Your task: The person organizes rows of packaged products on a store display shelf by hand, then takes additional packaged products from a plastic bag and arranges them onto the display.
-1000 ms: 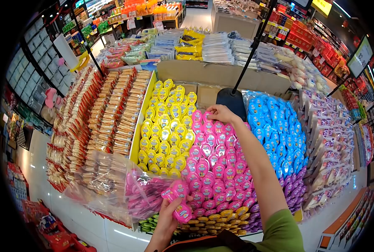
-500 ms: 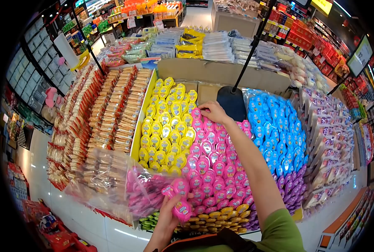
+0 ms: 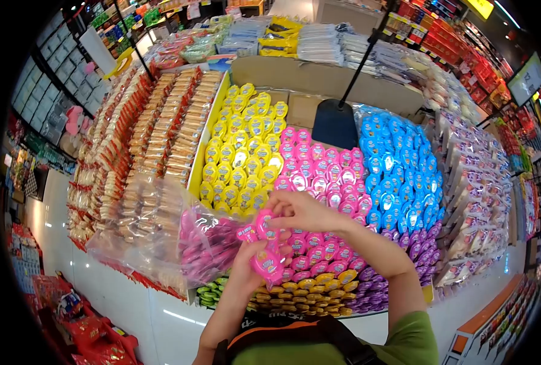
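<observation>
My left hand (image 3: 246,260) is closed round several glossy pink oval packs (image 3: 267,264) with printed labels, held over the front of the display. My right hand (image 3: 301,213) reaches in from the right with its fingertips pinched on the upper pink pack of that bunch. Behind and below both hands lie rows of matching pink packs (image 3: 322,243). A clear plastic bag (image 3: 218,234) with more pink packs inside rests just left of my left hand.
Yellow packs (image 3: 240,152) fill the section to the left, blue packs (image 3: 401,170) the one to the right. A black stand base (image 3: 335,125) with a pole rises at the back. Purple packs (image 3: 374,292) and amber packs (image 3: 307,295) line the front. Bagged sticks (image 3: 185,128) stand far left.
My right hand has come back from the far end of the pink rows to the packs in my left hand. A pink pack now lies at the far row's end. The view has tilted down.
</observation>
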Available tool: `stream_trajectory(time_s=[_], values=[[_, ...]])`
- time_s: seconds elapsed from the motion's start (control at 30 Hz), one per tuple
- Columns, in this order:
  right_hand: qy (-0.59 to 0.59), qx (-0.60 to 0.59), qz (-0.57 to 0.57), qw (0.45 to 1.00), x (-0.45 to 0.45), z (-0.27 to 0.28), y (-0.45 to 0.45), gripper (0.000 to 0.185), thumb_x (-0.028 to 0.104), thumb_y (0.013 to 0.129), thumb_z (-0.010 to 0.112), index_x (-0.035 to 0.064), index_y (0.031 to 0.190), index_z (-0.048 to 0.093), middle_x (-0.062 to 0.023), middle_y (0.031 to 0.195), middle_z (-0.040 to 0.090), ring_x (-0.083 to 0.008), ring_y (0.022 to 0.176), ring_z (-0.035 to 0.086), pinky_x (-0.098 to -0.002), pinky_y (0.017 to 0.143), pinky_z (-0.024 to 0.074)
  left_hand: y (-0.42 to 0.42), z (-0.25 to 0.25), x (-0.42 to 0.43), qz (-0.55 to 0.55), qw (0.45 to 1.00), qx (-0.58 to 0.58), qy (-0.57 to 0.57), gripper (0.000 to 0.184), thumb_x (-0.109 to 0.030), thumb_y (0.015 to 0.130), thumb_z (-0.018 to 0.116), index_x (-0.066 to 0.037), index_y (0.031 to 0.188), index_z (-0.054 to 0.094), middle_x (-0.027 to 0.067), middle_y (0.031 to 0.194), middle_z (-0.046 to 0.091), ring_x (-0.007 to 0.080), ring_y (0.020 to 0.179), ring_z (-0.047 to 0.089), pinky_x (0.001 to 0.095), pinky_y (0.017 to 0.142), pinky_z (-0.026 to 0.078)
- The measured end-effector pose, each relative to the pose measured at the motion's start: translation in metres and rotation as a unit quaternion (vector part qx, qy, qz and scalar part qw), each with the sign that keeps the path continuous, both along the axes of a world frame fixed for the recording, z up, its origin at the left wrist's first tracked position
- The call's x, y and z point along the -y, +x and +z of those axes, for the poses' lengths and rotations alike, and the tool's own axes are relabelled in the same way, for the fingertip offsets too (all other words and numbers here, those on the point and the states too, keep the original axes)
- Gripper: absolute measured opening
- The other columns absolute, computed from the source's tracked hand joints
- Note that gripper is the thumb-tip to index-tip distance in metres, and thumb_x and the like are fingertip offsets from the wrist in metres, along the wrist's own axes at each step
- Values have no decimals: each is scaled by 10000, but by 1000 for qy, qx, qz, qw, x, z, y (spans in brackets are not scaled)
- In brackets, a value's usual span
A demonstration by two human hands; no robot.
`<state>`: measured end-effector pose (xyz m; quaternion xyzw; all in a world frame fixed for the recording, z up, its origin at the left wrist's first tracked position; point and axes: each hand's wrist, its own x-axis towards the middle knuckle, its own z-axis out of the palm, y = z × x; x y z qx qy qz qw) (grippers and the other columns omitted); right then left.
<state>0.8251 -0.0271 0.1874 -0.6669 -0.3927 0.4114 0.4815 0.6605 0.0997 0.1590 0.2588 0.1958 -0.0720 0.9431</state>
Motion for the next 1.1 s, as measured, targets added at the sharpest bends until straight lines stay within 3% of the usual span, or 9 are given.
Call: stream_trajectory(time_s=[0.07,0.2,0.23,0.4,0.57,0.67,0.8,1.0,1.1], values=[[62,-130,-5,989,4,-19,0,283,219,890,647,73,1115,556,-52,861,644,-112,796,612,-236,707,502,-1,-2,5,-10,1000,-4,10,506,-172,890,500,-35,1359,369,212,1196,578,331,976,639,482,806,548],[63,-101,-145,982,15,-7,41,238,136,903,624,74,1103,512,-1,818,623,-85,695,602,-235,582,498,-7,0,7,-28,996,-1,-80,684,-161,868,533,-202,1478,227,168,1369,452,318,1145,547,505,849,521],[87,-29,-219,971,18,-14,68,229,138,908,614,72,1103,513,-2,796,625,-79,662,594,-241,556,488,-9,1,5,-41,995,-13,-93,748,-160,860,541,-290,1496,167,113,1347,456,290,1149,529,534,857,507],[94,204,-471,853,45,-75,214,220,99,917,571,66,1125,509,-10,723,578,-64,566,508,-211,489,435,-19,13,12,-38,993,-59,-90,713,-147,862,549,-248,1484,216,59,1053,551,236,951,568,561,868,488],[18,325,-447,833,42,-114,253,189,106,899,594,94,1086,562,-22,725,603,-107,618,566,-271,504,455,-16,9,10,-47,989,-88,-105,668,-129,868,554,-220,1462,261,48,988,587,223,910,580,553,884,485],[-108,132,-336,926,41,-123,255,211,116,892,608,87,1096,567,-28,719,595,-101,600,542,-269,508,451,-18,-2,8,-29,990,-99,-96,441,-131,867,569,-114,1291,448,66,978,591,233,912,586,536,861,509],[-110,60,-288,949,37,-111,233,227,112,896,604,57,1114,575,-20,754,600,-100,612,540,-268,537,476,-21,-5,6,-24,983,-159,-83,216,-149,871,586,-38,1053,551,79,969,594,242,913,590,531,852,519],[-83,266,-254,926,46,-144,244,319,137,785,707,43,1080,628,-124,805,666,-233,716,651,-347,669,532,-17,7,14,0,985,-158,-64,239,-174,884,587,-24,1065,541,103,976,603,275,929,606,533,847,523],[-83,270,-255,925,47,-146,244,345,146,771,705,49,1094,631,-157,905,650,-306,849,641,-369,770,514,-16,1,14,13,982,-175,-67,251,-211,891,572,-29,1063,558,114,983,625,291,928,621,534,847,513]])
